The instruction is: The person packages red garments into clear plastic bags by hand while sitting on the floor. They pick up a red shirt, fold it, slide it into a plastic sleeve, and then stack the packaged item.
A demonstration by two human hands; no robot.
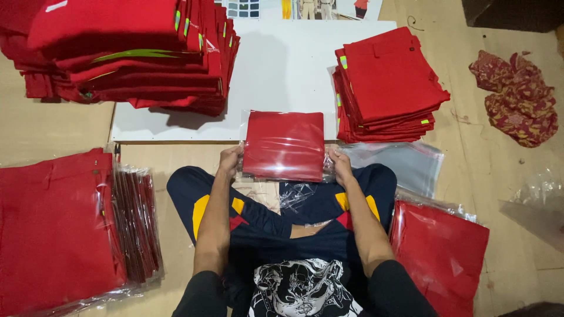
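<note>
- Both hands pinch the same thing: the left hand (230, 159) grips the left edge and the right hand (339, 163) the right edge of a folded red garment in a clear plastic bag (284, 145), fingers curled over the film, at the middle of the frame above the person's crossed legs.
- Glossy and crinkled, the bag holds one flat, roughly square fold of red cloth; its loose open end hangs below toward the lap.
- Just right of the right hand lies an empty clear bag (405, 161), flat on the wooden floor.
- Lower right of the frame: one sealed packet (440, 252) with red cloth inside, shiny and wrinkled.
- Lower left: a stack of bagged red garments (70, 229), with the edges of many packets showing side by side; I cannot count them.
- Upper right: a pile of unbagged folded red trousers (388, 82) with small yellow-green tags, resting on a white board (282, 64).
- Upper left: a taller, wider heap of red folded garments (129, 53) with yellow-green stripes, partly on the same board.
- Far right: one crumpled red patterned cloth (517, 97) on the floor.
</note>
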